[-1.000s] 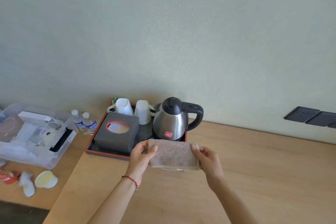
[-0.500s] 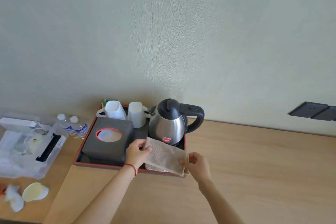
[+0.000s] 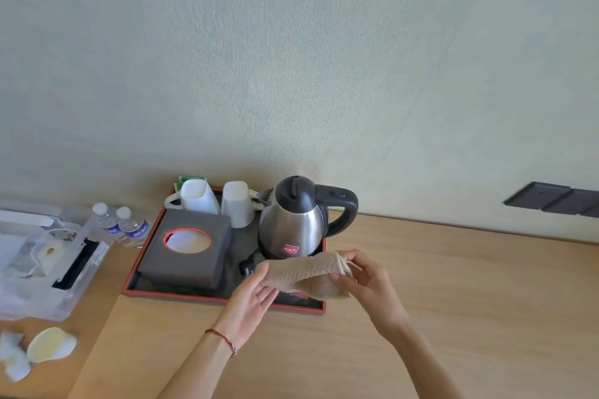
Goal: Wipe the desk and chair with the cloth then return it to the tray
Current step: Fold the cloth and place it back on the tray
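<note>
While it hangs in the air above the front right corner of the tray (image 3: 223, 300), the beige cloth (image 3: 306, 275) is folded over on itself and stretched between both hands, clear of the tray floor. One end is pinched by the right hand (image 3: 366, 282), whose thumb and fingers are closed on the folded edge; the other end lies across the left hand (image 3: 256, 293), whose palm faces up with the fingers spread loosely under the fabric rather than clamped on it. A red string bracelet (image 3: 223, 338) circles the left wrist. Just behind the cloth, on the tray, stands a steel kettle (image 3: 296, 220) with a black lid and handle, and to its left a dark tissue box (image 3: 188, 249) with a round red-rimmed opening. Two white mugs (image 3: 217, 201) stand upside down along the tray's back edge. Both the tray and the forearms are over a light wooden desk (image 3: 453, 285) set against a pale wall. Left of the tray stand two small water bottles (image 3: 124, 227), and beyond them a clear plastic bin (image 3: 42, 262).
</note>
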{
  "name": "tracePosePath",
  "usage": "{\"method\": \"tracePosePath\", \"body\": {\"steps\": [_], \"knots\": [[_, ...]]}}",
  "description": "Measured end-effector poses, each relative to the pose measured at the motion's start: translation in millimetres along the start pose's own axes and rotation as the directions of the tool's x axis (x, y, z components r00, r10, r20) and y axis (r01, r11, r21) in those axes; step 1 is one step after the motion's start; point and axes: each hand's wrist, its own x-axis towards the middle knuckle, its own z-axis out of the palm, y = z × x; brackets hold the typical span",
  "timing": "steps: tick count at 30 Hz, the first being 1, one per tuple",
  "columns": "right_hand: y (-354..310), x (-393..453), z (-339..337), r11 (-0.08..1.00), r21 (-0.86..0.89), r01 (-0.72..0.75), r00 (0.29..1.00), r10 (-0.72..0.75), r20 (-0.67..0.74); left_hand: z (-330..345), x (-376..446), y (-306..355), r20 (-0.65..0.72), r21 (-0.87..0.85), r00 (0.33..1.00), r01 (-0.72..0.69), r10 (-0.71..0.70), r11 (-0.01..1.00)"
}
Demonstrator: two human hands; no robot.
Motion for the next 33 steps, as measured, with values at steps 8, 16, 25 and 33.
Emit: {"method": "tracePosePath", "body": {"steps": [8, 16, 25, 33], "knots": [[3.0, -4.9, -12.4, 0.999, -0.039, -0.016, 1.0, 0.016, -0.001, -0.2, -3.7, 12.2, 0.091, 0.272, 0.991, -0.116, 0.094, 0.955], [16.3, -3.5, -17.8, 0.992, -0.111, -0.066, 0.992, 0.054, -0.111, -0.2, -10.8, 26.2, 0.209, 0.71, 0.912, -0.389, 0.352, 0.587], [43.5, 3.1, -7.4, 0.929, -0.22, -0.297, 0.955, 0.287, -0.077, -2.1, 1.1, 25.2, 0.116, 0.923, 0.892, -0.259, 0.437, 0.285], [68.0, 32.8, 19.6, 0.774, -0.518, -0.365, 0.929, 0.263, -0.261, -1.6, 26.0, 17.7, -0.061, 0.957, 0.912, -0.061, 0.405, 0.283]]}}
